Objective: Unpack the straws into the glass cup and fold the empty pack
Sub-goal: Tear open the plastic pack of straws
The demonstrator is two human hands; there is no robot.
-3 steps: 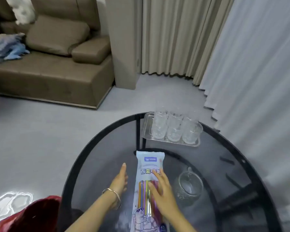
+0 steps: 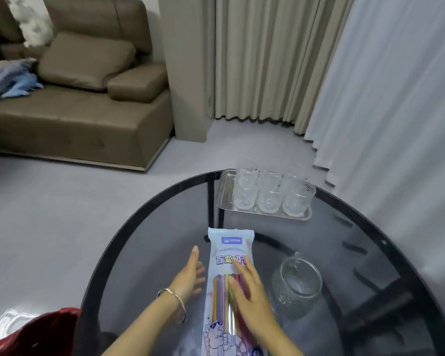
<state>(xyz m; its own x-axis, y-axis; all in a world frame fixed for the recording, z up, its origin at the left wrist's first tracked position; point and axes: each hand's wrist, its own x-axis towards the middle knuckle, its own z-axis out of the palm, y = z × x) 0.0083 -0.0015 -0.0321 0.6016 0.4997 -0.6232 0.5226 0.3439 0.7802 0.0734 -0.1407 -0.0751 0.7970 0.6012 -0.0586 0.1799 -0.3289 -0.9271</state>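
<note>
A long white straw pack (image 2: 229, 250) with coloured straws inside lies flat on the round dark glass table (image 2: 144, 253), pointing away from me. My right hand (image 2: 252, 299) rests flat on its middle, fingers spread over the straws. My left hand (image 2: 190, 276) is open just left of the pack, palm toward it, a bangle on the wrist. A glass cup with a handle (image 2: 297, 286) stands upright to the right of the pack, apart from both hands.
A metal tray (image 2: 225, 199) with three clear tumblers (image 2: 270, 194) sits at the table's far edge. A red object (image 2: 44, 332) is at the lower left. Beyond lie a grey floor, a brown sofa (image 2: 75, 109) and curtains (image 2: 370, 86).
Both hands stay almost where they were; the view has shifted only slightly. The pack has not moved.
</note>
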